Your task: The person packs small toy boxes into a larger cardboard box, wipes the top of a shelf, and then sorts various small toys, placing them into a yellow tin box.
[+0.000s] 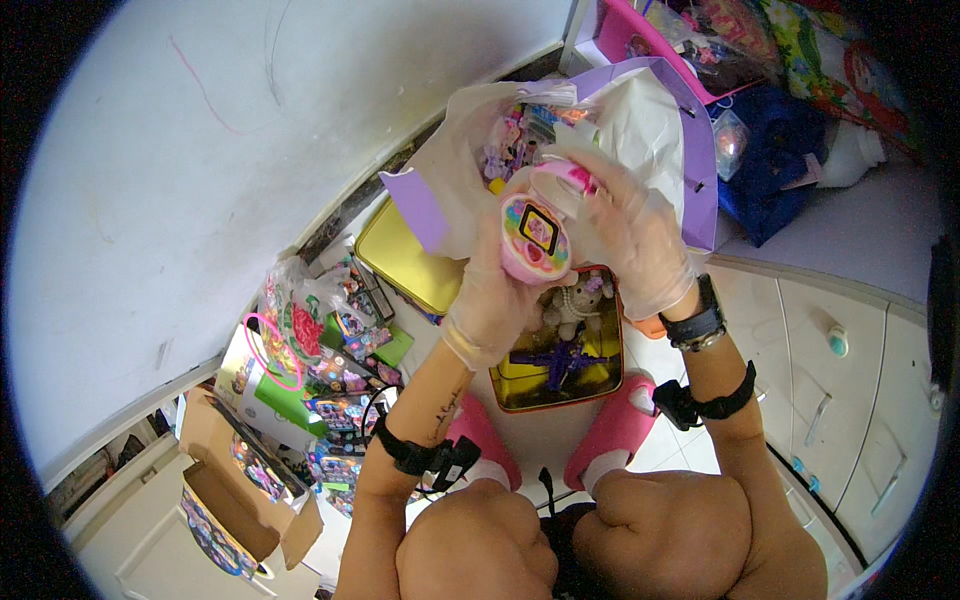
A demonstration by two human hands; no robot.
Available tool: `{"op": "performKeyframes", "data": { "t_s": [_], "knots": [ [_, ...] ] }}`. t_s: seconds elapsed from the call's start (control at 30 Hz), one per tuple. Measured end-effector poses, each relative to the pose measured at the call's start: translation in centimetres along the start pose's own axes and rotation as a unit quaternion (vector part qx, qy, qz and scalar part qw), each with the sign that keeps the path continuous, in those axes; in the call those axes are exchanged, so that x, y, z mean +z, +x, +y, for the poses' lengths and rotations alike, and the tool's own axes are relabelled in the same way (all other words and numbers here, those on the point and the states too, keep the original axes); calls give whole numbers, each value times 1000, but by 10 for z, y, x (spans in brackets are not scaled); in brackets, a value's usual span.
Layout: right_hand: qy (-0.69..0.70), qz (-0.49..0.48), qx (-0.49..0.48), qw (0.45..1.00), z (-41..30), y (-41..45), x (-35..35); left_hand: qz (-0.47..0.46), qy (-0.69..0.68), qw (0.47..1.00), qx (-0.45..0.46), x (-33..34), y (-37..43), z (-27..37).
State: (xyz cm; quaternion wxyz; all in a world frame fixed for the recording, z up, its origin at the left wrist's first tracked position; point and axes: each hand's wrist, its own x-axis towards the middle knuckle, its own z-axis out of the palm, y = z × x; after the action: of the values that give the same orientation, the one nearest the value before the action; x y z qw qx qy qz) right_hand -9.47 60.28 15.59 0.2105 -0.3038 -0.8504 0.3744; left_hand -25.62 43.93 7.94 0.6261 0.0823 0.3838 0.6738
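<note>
My left hand (495, 300), in a clear plastic glove, grips an oval pink toy compact (536, 240) with a small framed picture and coloured details inside. Its pink-rimmed lid is raised. My right hand (630, 225), gloved as well, is at the lid; whether its fingers pinch it is hard to tell. Beneath my hands sits a gold-coloured tin (502, 394) holding a small plush toy (574, 304) with beads and a purple plastic toy (562, 364). Beyond them a white and lilac paper bag (649, 135) gapes, with many small colourful toys inside.
A gold tin lid (412, 259) lies left of the paper bag. Printed packages, a plastic bag (300, 322) and a pink hoop (274, 352) crowd the left floor near an opened cardboard box (240, 480). White drawers (810, 352) stand right; a blue bag (772, 165) rests above.
</note>
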Motion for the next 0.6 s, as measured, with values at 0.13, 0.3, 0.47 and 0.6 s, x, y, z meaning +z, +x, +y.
{"op": "performKeyframes", "data": {
  "t_s": [0.13, 0.3, 0.47, 0.6],
  "knots": [
    [-103, 96, -152, 978, 71, 14, -4, -57, -74, 995, -41, -9, 5, 12],
    [97, 56, 62, 992, 38, 20, -10, -73, -105, 989, -68, -18, 4, 15],
    [127, 93, 46, 986, 33, 12, -5, -93, -43, 991, -91, -28, 1, 25],
    [26, 105, -78, 991, 47, 8, -11, -131, 66, 984, -100, -39, 3, 27]
  ]
}}
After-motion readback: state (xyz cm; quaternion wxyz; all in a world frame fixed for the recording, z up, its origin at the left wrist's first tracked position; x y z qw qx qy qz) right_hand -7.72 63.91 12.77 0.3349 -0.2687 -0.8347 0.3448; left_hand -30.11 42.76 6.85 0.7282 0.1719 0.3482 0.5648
